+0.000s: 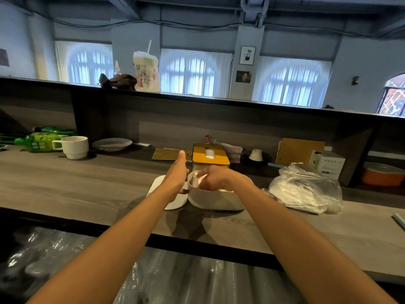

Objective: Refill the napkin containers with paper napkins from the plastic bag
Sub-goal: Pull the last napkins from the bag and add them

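An open white napkin container (215,199) stands mid-counter, its white lid (158,183) lying flat just left of it. My right hand (213,178) reaches into the container from above and pinches white paper napkins (197,180) at its left end. My left hand (176,174) is set against the container's left wall above the lid, thumb pointing up; its fingertips are partly hidden. A crumpled clear plastic bag (304,189) holding more napkins lies to the right. Behind stands a second container with a yellow lid (210,157), a napkin poking from its slot.
A white mug (74,147), green bottles (37,142) and a plate (111,144) sit at the back left. Boxes (327,163), a small cup (256,155) and an orange pot (382,174) stand at the back right. A raised ledge carries a bagged drink (145,72).
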A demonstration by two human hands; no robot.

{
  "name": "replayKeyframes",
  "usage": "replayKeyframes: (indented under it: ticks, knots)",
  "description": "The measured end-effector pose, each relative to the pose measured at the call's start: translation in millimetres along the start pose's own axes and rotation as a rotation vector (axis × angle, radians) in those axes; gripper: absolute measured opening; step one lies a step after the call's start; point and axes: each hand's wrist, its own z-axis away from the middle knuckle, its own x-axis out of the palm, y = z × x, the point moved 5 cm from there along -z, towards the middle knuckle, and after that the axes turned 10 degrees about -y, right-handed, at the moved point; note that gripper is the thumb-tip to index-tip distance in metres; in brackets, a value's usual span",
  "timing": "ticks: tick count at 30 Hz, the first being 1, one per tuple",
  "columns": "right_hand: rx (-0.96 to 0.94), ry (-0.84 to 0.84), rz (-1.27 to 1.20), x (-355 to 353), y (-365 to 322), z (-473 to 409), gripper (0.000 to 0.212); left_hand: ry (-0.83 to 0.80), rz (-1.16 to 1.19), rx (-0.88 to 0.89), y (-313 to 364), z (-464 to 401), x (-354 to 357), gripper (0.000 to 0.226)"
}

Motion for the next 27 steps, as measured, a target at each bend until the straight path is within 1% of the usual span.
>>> replayKeyframes:
  ticks: [2,7,8,10,12,15,17,19,21,23,25,27]
  knots:
    - [0.000,0.014,0.067,1.9,2.5,-6.4,0.050,0.000,-0.011,-0.011,0.6,0.2,1.7,0.070]
    - [0.008,-0.009,0.027,3.2,9.2,-8.2,0.049,-0.016,-0.036,-0.036,1.5,6.4,7.0,0.074]
    - [0.002,-0.009,-0.057,2.5,11.7,-6.7,0.048,-0.017,-0.040,-0.039,2.6,8.8,8.5,0.075]
    - [0.000,0.019,-0.414,-1.3,17.8,-1.9,0.039,-0.006,-0.036,-0.031,7.6,13.8,13.6,0.074]
    - [-0.049,0.110,-0.744,-7.9,24.5,5.3,0.028,0.027,-0.056,0.016,16.5,19.6,22.4,0.072]
    - [-0.259,0.277,-1.094,-23.7,32.2,25.9,0.020,0.095,-0.107,0.155,34.8,32.5,44.7,0.063]
    - [-0.373,0.332,-1.230,-32.7,39.4,45.7,0.019,0.114,-0.133,0.254,46.2,39.8,64.0,0.056]
    - [-0.447,0.379,-1.260,-41.0,52.4,64.8,0.022,0.095,-0.126,0.346,54.8,44.2,87.5,0.047]
    - [-0.486,0.470,-1.226,-51.7,72.3,82.2,0.023,0.043,-0.079,0.393,58.7,45.8,115.5,0.034]
    - [-0.477,0.585,-1.146,-64.1,97.5,100.4,0.019,-0.008,-0.056,0.407,55.0,44.8,148.2,0.029]
    - [-0.441,0.704,-1.055,-77.3,127.8,117.0,0.015,-0.052,-0.051,0.417,47.9,42.2,180.7,0.028]
    - [-0.393,0.821,-0.948,-89.9,162.7,130.5,0.015,-0.089,-0.057,0.435,40.8,35.1,209.8,0.025]
